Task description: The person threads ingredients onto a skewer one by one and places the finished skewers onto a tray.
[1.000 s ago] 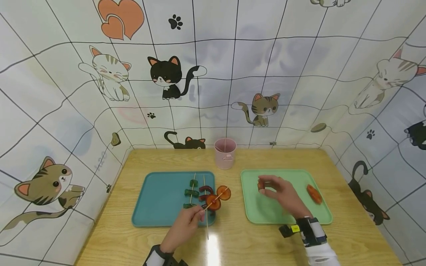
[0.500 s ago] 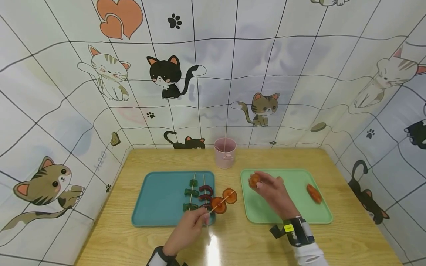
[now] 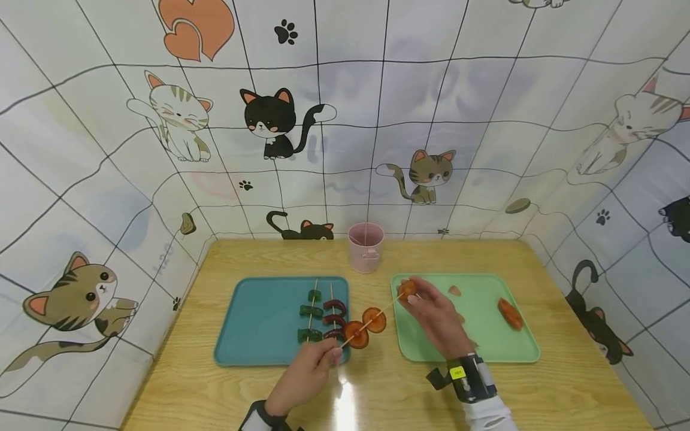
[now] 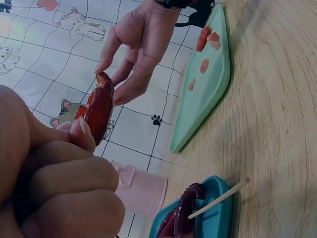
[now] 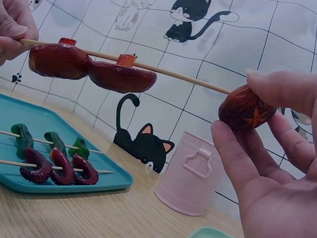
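My left hand (image 3: 304, 371) pinches the lower end of a wooden skewer (image 5: 183, 78) that carries two toy mushrooms (image 3: 356, 334), brown-capped with orange undersides. A third mushroom (image 5: 246, 108), with a cross cut in its cap, sits between the thumb and fingers of my right hand (image 3: 435, 317). The skewer's far end meets this mushroom, held over the left part of the green tray (image 3: 431, 347). On the blue tray (image 3: 259, 323) lie a skewer of green pepper pieces (image 3: 309, 311) and one of dark red tentacles (image 3: 334, 321), partly behind my left hand.
An orange-brown elongated food piece (image 3: 510, 313) lies at the right of the green tray. Small tan pieces (image 4: 204, 66) lie there too, near my right hand. A pink bucket (image 3: 366, 254) stands at the table's back, before a cat-printed cloth wall (image 3: 350, 131).
My right hand has moved left with the third mushroom and turned it to the skewer's end. My left hand has shifted slightly right, bringing the skewer closer.
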`<state>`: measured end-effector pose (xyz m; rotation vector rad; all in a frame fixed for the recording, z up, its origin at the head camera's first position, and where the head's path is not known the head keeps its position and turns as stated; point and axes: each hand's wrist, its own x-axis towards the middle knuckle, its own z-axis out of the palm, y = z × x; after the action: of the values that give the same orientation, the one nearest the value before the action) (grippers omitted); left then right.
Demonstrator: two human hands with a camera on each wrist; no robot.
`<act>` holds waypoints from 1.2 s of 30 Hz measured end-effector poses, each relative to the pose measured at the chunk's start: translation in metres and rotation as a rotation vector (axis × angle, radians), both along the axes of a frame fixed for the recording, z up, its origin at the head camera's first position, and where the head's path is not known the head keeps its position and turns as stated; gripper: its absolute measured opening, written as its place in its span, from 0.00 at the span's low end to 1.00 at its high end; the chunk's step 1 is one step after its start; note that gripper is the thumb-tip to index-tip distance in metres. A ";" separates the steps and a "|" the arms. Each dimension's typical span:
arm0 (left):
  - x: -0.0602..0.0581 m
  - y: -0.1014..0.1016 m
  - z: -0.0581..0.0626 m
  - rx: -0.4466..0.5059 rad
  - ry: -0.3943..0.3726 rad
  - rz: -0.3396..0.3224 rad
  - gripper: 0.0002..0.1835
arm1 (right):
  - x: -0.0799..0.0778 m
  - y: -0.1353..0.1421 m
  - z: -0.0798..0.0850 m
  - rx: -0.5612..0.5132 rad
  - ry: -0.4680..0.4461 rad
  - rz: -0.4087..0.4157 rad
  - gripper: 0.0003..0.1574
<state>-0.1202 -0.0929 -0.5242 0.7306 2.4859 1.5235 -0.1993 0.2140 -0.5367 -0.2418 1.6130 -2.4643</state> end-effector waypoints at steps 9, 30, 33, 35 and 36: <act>0.000 0.000 -0.002 -0.004 -0.006 0.003 0.15 | 0.002 -0.003 0.002 0.012 -0.026 -0.014 0.31; 0.000 -0.001 -0.002 -0.004 0.017 0.010 0.17 | 0.008 -0.003 -0.006 -0.449 0.013 0.177 0.23; 0.000 -0.001 -0.002 -0.001 -0.001 0.011 0.17 | 0.010 -0.005 -0.007 -0.448 0.011 0.177 0.24; 0.000 0.000 -0.002 -0.003 -0.012 0.012 0.16 | 0.012 -0.007 -0.007 -0.439 0.013 0.174 0.25; 0.000 0.000 -0.001 -0.004 -0.015 0.013 0.16 | 0.012 -0.007 -0.008 -0.437 0.014 0.174 0.25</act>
<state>-0.1201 -0.0929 -0.5255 0.7010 2.4869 1.5216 -0.1872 0.2069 -0.5445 -0.4385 0.9891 -2.6469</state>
